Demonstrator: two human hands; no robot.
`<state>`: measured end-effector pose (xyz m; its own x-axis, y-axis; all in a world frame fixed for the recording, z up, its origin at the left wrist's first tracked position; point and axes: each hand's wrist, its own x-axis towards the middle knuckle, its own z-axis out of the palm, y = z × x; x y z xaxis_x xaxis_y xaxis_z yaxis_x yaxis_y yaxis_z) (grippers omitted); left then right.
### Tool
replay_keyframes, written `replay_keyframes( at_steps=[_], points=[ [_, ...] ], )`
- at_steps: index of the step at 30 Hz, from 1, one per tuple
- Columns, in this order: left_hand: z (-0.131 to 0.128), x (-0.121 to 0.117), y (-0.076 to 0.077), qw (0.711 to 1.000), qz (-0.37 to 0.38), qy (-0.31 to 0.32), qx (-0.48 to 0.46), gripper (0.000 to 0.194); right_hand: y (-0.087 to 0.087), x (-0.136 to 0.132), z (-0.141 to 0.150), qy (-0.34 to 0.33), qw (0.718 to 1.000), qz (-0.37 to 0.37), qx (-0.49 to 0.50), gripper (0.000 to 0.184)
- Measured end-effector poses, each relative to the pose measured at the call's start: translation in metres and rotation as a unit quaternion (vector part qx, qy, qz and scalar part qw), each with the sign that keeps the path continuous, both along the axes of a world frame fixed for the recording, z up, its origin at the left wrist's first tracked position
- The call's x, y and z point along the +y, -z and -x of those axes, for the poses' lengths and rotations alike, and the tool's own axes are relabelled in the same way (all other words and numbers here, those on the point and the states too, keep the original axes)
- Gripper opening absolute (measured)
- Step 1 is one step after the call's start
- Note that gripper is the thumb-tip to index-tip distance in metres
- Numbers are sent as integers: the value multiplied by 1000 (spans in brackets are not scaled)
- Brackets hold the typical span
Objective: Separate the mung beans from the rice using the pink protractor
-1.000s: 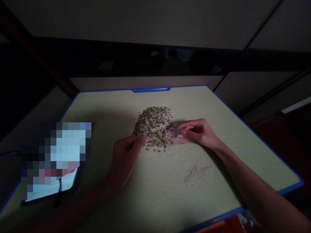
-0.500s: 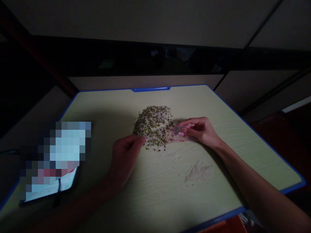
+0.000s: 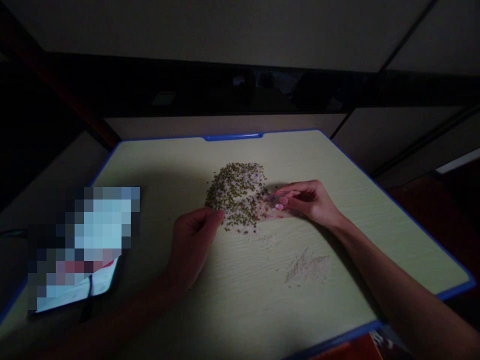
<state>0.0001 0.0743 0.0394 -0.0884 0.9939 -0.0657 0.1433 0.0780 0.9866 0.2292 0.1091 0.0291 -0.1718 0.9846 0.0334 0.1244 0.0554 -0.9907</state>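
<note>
A heap of small green beans mixed with pale rice grains (image 3: 237, 194) lies in the middle of a pale green table (image 3: 337, 165) with a blue rim. My left hand (image 3: 193, 240) rests at the heap's near left edge, its fingers curled and pinched together. My right hand (image 3: 309, 201) lies at the heap's right edge, fingers closed on a thin clear plastic piece with pink marks (image 3: 273, 205) that touches the grains. A small patch of separate white rice (image 3: 305, 267) lies nearer me, to the right.
A lit phone or tablet (image 3: 80, 260) lies at the table's left front corner with a cable across it. The room around is dark. A dark shelf or rail runs behind the table's far edge. Something reddish shows below the table's front right edge.
My right hand with the plastic piece has shifted slightly up and to the right. The left hand has stayed at the heap's edge. The view has barely moved.
</note>
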Motion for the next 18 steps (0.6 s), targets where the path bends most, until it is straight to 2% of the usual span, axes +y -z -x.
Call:
replay_keyframes(
  at_steps=[9, 18],
  points=[
    [1, 1, 2, 1000, -8, 2, -5, 37, 1, 0, -4, -44, 999, -8, -4, 15],
    [0, 0, 1, 1000, 0, -3, -9, 37, 1, 1, -1, -42, 999, -9, -6, 14]
  ],
)
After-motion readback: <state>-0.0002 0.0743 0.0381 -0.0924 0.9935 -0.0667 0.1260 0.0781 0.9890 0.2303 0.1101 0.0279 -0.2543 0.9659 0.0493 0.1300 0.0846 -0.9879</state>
